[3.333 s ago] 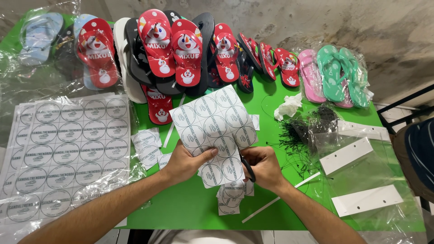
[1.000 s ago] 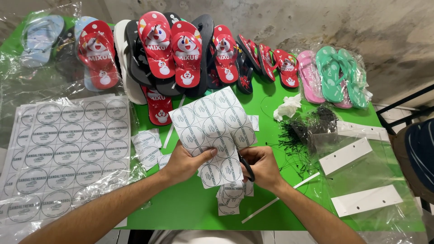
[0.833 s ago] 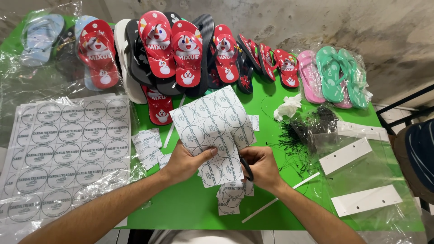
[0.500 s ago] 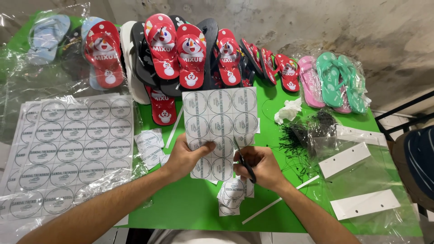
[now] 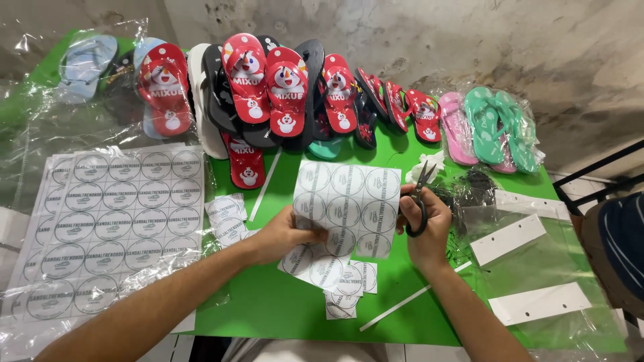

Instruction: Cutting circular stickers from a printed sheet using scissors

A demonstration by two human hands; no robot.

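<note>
Head view shows the left hand (image 5: pixel 285 236) pinching a part-cut sticker sheet (image 5: pixel 345 209) above the green worktop (image 5: pixel 282 305), right hand (image 5: pixel 426 224) gripping scissors (image 5: pixel 417 201) beside it, cut stickers (image 5: pixel 345 285) below, full sheets (image 5: pixel 107 221) apparently uncut.

— What is behind the table?
— A rough grey concrete wall (image 5: pixel 416 40), with dark stains toward 2 o'clock and a pale patch at 11 o'clock.
— And the table itself?
— It is a bright green table (image 5: pixel 268 308), in even soft light. At 3 o'clock a black metal frame (image 5: pixel 590 175) stands just beside its edge. At 6 o'clock a light tiled floor (image 5: pixel 201 342) shows
</note>
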